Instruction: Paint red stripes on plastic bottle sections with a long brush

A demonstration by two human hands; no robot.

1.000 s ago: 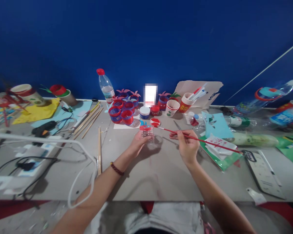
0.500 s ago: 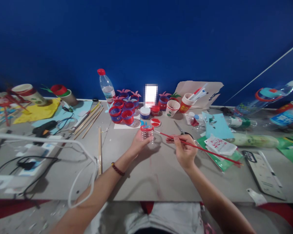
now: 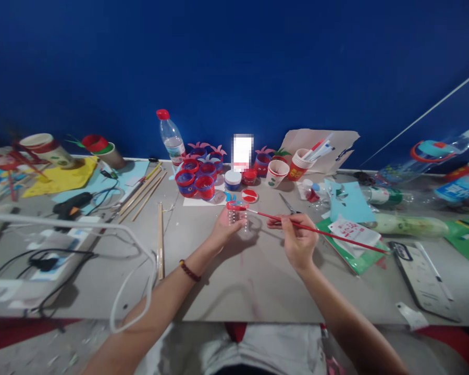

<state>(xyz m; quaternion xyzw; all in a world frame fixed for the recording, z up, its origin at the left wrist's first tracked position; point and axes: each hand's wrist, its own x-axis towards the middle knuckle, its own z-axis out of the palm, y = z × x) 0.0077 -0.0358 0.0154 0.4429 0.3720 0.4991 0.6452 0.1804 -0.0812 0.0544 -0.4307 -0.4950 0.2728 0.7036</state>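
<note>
My left hand (image 3: 223, 229) is closed round a clear ribbed plastic bottle piece (image 3: 240, 221), held upright above the table, with a red band along its upper rim. Between the fingers of my right hand (image 3: 300, 238) is a long red paintbrush (image 3: 328, 233), pointing left. Its pale tip meets or nearly meets the red band; at this size I cannot tell which. Just behind the bottle piece lie a red-painted lid (image 3: 249, 196) and an open red paint jar (image 3: 249, 176). Scissors (image 3: 287, 203) rest behind my right hand, partly hidden.
Several painted cups (image 3: 205, 187) stand at the back beside a water bottle (image 3: 172, 140). Wooden sticks (image 3: 160, 242), a glue gun (image 3: 73, 205) and a power strip (image 3: 58, 265) with cables are on the left. Right of me lie plastic bottles, green packets and a phone (image 3: 422, 281).
The brush has swung slightly, its rear end a little higher, and its tip has shifted along the red rim. My left hand keeps its hold on the bottle piece.
</note>
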